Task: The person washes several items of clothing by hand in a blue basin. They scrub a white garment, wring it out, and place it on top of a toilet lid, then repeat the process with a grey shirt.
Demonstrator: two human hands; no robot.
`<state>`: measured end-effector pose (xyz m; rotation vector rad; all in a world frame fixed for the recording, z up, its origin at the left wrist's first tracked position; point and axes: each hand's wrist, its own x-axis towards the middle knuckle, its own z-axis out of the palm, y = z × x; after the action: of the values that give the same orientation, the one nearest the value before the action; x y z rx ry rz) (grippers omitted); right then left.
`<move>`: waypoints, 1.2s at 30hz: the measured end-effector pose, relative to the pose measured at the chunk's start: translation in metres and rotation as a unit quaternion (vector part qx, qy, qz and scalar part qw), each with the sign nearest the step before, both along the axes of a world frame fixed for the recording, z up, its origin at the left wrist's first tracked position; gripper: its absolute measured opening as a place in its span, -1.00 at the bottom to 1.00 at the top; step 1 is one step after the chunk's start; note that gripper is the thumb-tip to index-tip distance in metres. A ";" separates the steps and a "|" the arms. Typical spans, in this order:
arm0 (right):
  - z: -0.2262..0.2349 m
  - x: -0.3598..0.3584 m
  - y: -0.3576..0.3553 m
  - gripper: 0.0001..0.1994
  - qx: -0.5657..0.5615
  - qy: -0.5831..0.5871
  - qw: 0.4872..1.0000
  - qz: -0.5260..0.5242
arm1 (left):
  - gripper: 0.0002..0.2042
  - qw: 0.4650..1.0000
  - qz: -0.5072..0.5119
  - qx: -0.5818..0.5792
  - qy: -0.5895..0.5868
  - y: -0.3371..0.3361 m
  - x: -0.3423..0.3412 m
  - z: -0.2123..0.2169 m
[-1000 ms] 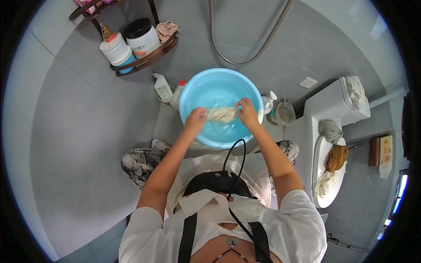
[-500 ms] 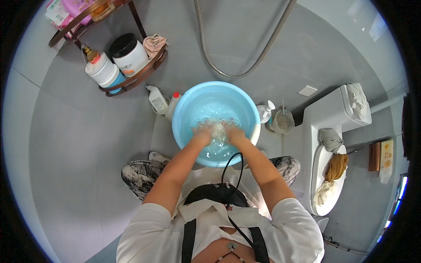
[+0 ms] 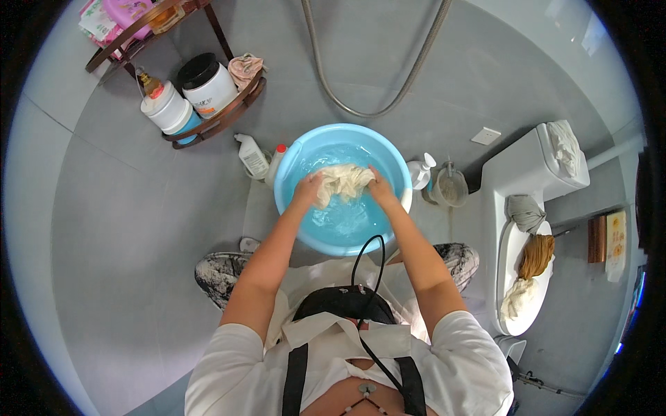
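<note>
Wet cream cloth (image 3: 343, 182) held between two hands over the blue basin (image 3: 331, 133).
Labels: dark print on white bottle (image 3: 251, 154), dark and orange on black-lidded jar (image 3: 208, 90); too small to transcribe. Cloth: crumpled, folded, hanging loosely at the water; long axis left–right, right end slightly higher. Left hand (image 3: 309, 188) fingers gripping left end; right hand (image 3: 378, 186) fingers pinching right end; exact finger spacing cannot be told.
</note>
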<state>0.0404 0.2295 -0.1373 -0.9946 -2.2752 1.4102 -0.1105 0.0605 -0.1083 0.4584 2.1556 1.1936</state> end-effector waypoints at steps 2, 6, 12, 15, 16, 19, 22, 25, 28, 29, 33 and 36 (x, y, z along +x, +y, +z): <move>0.030 0.004 0.000 -0.55 -0.113 -0.024 0.992 -0.044 | -0.57 0.999 0.016 0.032 -0.012 -0.004 0.000 0.025; 0.086 0.017 0.001 -0.63 -0.264 0.030 0.958 -0.109 | -0.58 0.980 0.101 0.163 -0.060 -0.014 -0.005 0.032; 0.102 0.037 0.036 -0.82 -0.333 0.234 0.902 -0.146 | -0.61 0.932 0.184 0.275 -0.146 -0.014 -0.008 0.072; 0.104 0.033 0.027 -0.83 -0.292 0.138 0.943 -0.086 | -0.59 0.929 0.123 0.319 -0.143 -0.013 -0.023 0.045; 0.102 0.030 0.022 -0.82 -0.267 0.093 0.957 -0.063 | -0.59 0.930 0.112 0.306 -0.168 -0.011 -0.023 0.042; 0.083 0.026 0.011 -0.82 -0.047 0.052 0.997 -0.014 | -0.59 0.928 0.086 0.269 -0.242 -0.007 -0.018 0.035; 0.067 0.022 0.001 -0.79 0.080 -0.014 0.992 0.092 | -0.58 0.916 0.075 0.236 -0.316 -0.001 -0.003 0.033; 0.060 0.020 -0.013 -0.70 0.143 -0.114 0.963 0.198 | -0.53 0.920 0.066 0.168 -0.347 0.004 0.020 0.034; 0.044 0.022 -0.020 -0.60 0.240 -0.177 0.926 0.233 | -0.51 0.969 0.000 0.070 -0.237 0.004 0.031 0.015; 0.038 0.020 -0.019 -0.58 0.270 -0.203 0.906 0.253 | -0.51 0.985 -0.044 0.033 -0.164 0.005 0.029 -0.007; 0.046 0.010 -0.028 -0.59 0.325 -0.295 0.853 0.283 | -0.57 0.979 -0.185 -0.046 0.066 -0.001 0.019 -0.068; 0.016 0.009 -0.011 -0.67 0.232 -0.244 0.916 0.220 | -0.67 0.908 -0.331 -0.228 0.116 0.005 0.033 0.027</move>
<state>0.0497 0.2188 -0.1215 -0.7630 -3.1537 0.7065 -0.0776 0.0652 -0.0813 1.0471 2.1060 0.2571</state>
